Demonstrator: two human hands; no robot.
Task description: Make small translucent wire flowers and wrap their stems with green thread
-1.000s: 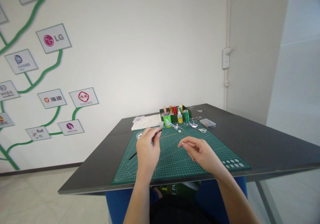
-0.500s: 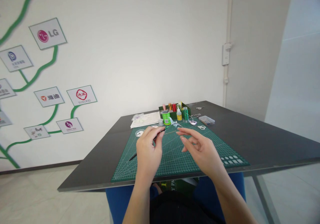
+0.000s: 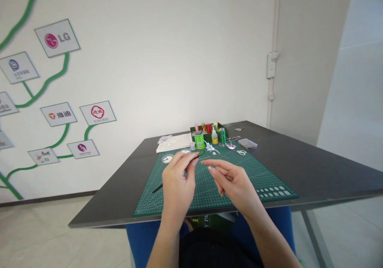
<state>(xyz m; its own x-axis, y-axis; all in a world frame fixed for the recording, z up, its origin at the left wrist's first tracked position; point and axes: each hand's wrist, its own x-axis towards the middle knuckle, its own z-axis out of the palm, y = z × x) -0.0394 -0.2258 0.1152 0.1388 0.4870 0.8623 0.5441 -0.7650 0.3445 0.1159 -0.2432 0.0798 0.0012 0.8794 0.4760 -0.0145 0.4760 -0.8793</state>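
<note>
Rod, slim, dark, green-tipped (image 3: 196,157): pinched in your left hand (image 3: 178,178) above green gridded cutting mat (image 3: 239,199), toward left edge | your right hand (image 3: 231,180): forefinger extended nearby, grip unclear | step: seemingly fine fingerwork | next: likely needs steady pinch

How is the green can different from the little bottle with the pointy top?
The can is green, while the bottle is yellow and pale. The can looks wider; the bottle looks slimmer. The can is open on top, but the bottle narrows to a tip. Both stand upright.
</note>
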